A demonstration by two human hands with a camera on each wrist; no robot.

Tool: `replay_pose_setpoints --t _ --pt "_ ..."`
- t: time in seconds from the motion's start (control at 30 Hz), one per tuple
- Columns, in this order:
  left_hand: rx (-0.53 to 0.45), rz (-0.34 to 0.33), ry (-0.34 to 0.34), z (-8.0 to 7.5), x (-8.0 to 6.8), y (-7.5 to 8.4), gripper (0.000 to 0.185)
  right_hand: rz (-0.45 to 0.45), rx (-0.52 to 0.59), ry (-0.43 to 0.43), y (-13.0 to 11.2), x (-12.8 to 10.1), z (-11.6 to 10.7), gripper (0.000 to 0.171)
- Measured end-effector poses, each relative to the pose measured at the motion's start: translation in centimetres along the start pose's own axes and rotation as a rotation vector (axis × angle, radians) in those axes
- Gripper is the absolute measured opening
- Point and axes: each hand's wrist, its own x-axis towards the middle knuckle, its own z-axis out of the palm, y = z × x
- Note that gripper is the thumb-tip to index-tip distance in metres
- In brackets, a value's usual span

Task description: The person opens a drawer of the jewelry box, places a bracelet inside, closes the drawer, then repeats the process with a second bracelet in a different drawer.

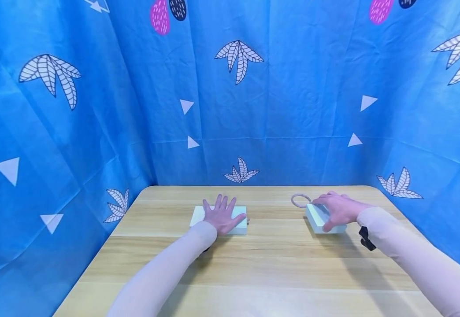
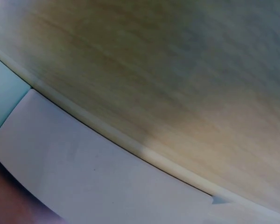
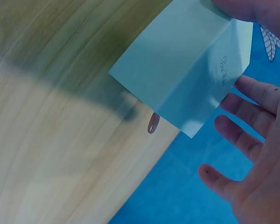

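Observation:
My left hand lies palm down with fingers spread across a pale mint box on the table. In the left wrist view that box shows a plain pale side, with a mint part at its left end. My right hand grips a second mint box, thumb on the near side and fingers on the far one. In the right wrist view this box is tilted, bearing small lettering on one face and a brown ribbon loop at its end. The left palm is hidden.
A thin, pale ring like a bangle lies just left of the right hand, near the table's back edge. The light wood table is bounded by a blue patterned curtain at the back and sides.

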Motion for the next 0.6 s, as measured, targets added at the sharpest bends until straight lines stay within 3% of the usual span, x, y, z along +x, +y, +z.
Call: replay_pose_setpoints --t 0.6 --pt "0.002 -0.004 -0.004 -0.3 -0.2 0.1 0.092 -0.078 -0.038 0.022 -3.5 0.8 1.1 0.087"
